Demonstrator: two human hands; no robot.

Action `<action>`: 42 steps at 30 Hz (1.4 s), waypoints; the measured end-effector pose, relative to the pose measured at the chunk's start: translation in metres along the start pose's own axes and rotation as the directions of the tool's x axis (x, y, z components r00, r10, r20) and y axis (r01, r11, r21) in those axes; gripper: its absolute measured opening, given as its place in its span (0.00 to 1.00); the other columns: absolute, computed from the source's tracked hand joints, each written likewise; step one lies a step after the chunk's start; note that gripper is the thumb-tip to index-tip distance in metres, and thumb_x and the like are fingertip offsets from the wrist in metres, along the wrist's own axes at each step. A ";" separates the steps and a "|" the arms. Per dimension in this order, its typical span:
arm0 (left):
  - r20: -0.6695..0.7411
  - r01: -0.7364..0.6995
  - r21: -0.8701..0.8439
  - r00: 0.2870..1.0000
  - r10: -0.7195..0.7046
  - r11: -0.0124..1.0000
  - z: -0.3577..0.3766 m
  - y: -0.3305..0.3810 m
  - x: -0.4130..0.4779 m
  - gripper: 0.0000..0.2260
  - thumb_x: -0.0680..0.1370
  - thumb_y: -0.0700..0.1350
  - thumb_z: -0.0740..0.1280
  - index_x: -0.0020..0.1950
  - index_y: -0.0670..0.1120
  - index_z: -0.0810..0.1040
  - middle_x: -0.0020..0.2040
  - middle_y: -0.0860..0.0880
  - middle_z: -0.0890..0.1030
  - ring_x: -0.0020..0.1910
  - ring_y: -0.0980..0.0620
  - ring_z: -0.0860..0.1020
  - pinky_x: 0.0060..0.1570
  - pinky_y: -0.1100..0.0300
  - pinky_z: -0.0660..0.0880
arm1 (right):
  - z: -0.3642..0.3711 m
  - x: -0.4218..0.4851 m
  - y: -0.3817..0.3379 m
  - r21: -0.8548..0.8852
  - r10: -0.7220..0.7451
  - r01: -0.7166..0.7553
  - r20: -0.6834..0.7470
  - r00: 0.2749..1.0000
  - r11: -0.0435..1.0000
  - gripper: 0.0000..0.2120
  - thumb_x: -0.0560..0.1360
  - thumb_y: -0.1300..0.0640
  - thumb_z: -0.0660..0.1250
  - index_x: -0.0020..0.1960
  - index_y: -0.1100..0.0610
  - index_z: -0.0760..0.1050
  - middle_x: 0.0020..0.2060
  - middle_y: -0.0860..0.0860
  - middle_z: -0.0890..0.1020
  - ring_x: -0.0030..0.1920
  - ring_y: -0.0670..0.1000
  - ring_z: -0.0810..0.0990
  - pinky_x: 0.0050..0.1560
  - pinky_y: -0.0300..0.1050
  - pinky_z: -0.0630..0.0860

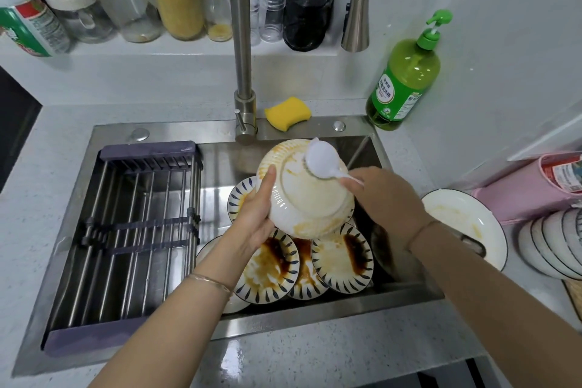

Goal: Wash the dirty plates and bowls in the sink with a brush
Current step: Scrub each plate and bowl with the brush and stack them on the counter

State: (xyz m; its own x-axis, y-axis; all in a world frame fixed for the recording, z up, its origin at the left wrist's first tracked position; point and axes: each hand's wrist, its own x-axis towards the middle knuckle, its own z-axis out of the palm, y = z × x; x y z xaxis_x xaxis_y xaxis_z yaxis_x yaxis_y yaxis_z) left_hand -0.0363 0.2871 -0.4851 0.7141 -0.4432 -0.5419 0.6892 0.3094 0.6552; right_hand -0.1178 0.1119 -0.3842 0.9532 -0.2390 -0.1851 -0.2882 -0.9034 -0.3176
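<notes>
Fingers (267, 179) of the left hand (255, 214) clamp the rim of the one white bowl (308, 201) in play, with the thumb flat on its ribbed outer wall and the rest hidden underneath. The bowl is held tilted, base up, over the right half of the sink (220, 161). The right hand (387, 198) is curled round the thin handle of a single white brush (321, 157), whose head sits on the bowl's orange-streaked base. The bowl looks like glazed ceramic: stiff, fairly heavy, breakable and probably slick once wet. A hold on the rim with the palm backing the wall seems safest. Beneath it lie four blue-dashed plates (343, 258) smeared brown, three overlapping towards the sink's near edge and one further back. A paler rim at their left may be a fifth. On the counter (315, 340), at the sink's right edge, rests one white plate (463, 220). Beyond it is a stack of bowls (551, 242), packed too tightly to count.
</notes>
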 end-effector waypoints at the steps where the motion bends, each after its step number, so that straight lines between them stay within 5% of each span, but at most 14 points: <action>1: 0.006 -0.010 0.000 1.000 0.010 1.000 -0.003 0.002 0.002 0.17 0.79 0.56 0.63 0.61 0.47 0.77 0.57 0.45 0.83 0.57 0.48 0.81 0.55 0.50 0.78 | -0.001 -0.005 0.004 -0.043 0.013 -0.012 0.034 0.999 0.999 0.18 0.82 0.47 0.52 0.47 0.56 0.75 0.36 0.50 0.76 0.40 0.51 0.75 0.37 0.41 0.69; 4: 0.000 -0.025 0.005 1.000 0.025 1.000 -0.006 0.009 0.003 0.17 0.78 0.57 0.63 0.59 0.46 0.78 0.56 0.45 0.84 0.56 0.48 0.82 0.56 0.50 0.78 | 0.008 -0.022 -0.006 -0.060 0.004 0.003 0.124 0.992 0.998 0.20 0.81 0.44 0.52 0.48 0.56 0.76 0.40 0.52 0.78 0.41 0.54 0.77 0.43 0.47 0.74; 7: 0.024 0.016 0.035 1.000 -0.017 0.999 0.001 0.006 0.003 0.19 0.77 0.57 0.65 0.61 0.45 0.77 0.56 0.43 0.83 0.56 0.46 0.81 0.57 0.49 0.77 | 0.015 -0.011 -0.019 0.006 -0.027 0.027 0.064 0.998 1.000 0.20 0.81 0.43 0.53 0.56 0.55 0.77 0.47 0.53 0.81 0.48 0.56 0.79 0.49 0.50 0.76; 12: 0.034 0.033 -0.011 0.999 -0.033 0.999 -0.002 0.005 0.001 0.16 0.79 0.54 0.63 0.61 0.46 0.77 0.56 0.45 0.83 0.56 0.47 0.82 0.56 0.49 0.77 | 0.002 0.004 0.003 -0.047 0.027 -0.028 -0.018 0.999 0.999 0.20 0.82 0.46 0.52 0.56 0.57 0.77 0.46 0.54 0.80 0.46 0.53 0.78 0.45 0.45 0.73; 17: 0.031 0.047 0.013 0.998 -0.048 0.999 -0.003 0.003 0.003 0.19 0.78 0.56 0.64 0.62 0.45 0.76 0.57 0.43 0.83 0.57 0.45 0.81 0.58 0.47 0.77 | 0.014 -0.011 -0.016 -0.104 -0.158 0.167 0.086 0.984 0.981 0.21 0.82 0.45 0.49 0.55 0.55 0.76 0.45 0.49 0.79 0.45 0.50 0.79 0.46 0.46 0.76; 23: 0.046 0.053 -0.010 0.998 -0.053 0.999 -0.007 0.005 0.004 0.19 0.79 0.56 0.62 0.65 0.46 0.76 0.59 0.45 0.82 0.58 0.47 0.81 0.59 0.49 0.76 | 0.007 0.007 0.002 -0.076 0.008 -0.011 -0.037 0.999 0.997 0.18 0.82 0.47 0.51 0.51 0.56 0.75 0.41 0.51 0.77 0.41 0.52 0.74 0.38 0.42 0.68; 26: 0.033 0.025 -0.015 0.999 -0.025 1.000 -0.011 0.009 0.004 0.16 0.81 0.56 0.60 0.60 0.47 0.77 0.58 0.45 0.82 0.57 0.48 0.81 0.57 0.50 0.77 | 0.014 -0.014 0.006 -0.238 -0.081 0.092 0.055 0.995 0.967 0.13 0.82 0.53 0.54 0.60 0.55 0.72 0.46 0.50 0.76 0.43 0.49 0.72 0.40 0.39 0.69; 29: 0.015 0.030 -0.013 0.999 -0.030 0.999 -0.007 0.007 0.004 0.16 0.80 0.56 0.61 0.58 0.47 0.78 0.56 0.44 0.83 0.56 0.46 0.81 0.58 0.47 0.77 | 0.026 -0.031 -0.014 -0.079 -0.178 0.181 0.038 0.983 0.980 0.17 0.81 0.53 0.54 0.66 0.55 0.71 0.53 0.51 0.78 0.49 0.51 0.78 0.48 0.46 0.78; 35: 0.043 0.049 -0.075 0.998 -0.046 0.996 -0.001 0.001 0.001 0.16 0.80 0.56 0.61 0.60 0.47 0.78 0.59 0.45 0.82 0.58 0.47 0.80 0.62 0.47 0.74 | 0.024 0.000 -0.001 -0.011 0.030 -0.031 -0.122 0.992 0.999 0.19 0.82 0.46 0.51 0.52 0.56 0.76 0.38 0.50 0.77 0.39 0.51 0.75 0.37 0.43 0.69; 37: 0.034 0.031 -0.077 0.999 -0.028 0.997 -0.006 0.004 0.003 0.16 0.80 0.57 0.60 0.59 0.49 0.77 0.58 0.46 0.82 0.58 0.48 0.80 0.61 0.47 0.75 | 0.023 -0.009 0.010 -0.003 0.076 -0.077 -0.073 0.994 0.997 0.17 0.82 0.46 0.51 0.47 0.53 0.73 0.34 0.46 0.74 0.34 0.46 0.73 0.33 0.39 0.65; 42: 0.017 0.033 -0.097 0.999 -0.032 0.995 -0.004 0.005 0.003 0.19 0.79 0.59 0.59 0.61 0.48 0.76 0.55 0.46 0.84 0.55 0.47 0.81 0.54 0.48 0.78 | 0.037 -0.045 -0.014 -0.029 -0.053 0.054 0.014 0.998 0.998 0.19 0.81 0.43 0.50 0.47 0.52 0.74 0.33 0.45 0.74 0.34 0.47 0.74 0.38 0.43 0.74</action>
State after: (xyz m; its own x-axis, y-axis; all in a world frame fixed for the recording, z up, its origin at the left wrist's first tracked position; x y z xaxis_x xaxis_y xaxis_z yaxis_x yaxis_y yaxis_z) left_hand -0.0305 0.2908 -0.4860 0.6897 -0.4667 -0.5536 0.7212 0.3746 0.5827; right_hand -0.1602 0.1485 -0.4059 0.9659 -0.1856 -0.1805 -0.2337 -0.9249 -0.3000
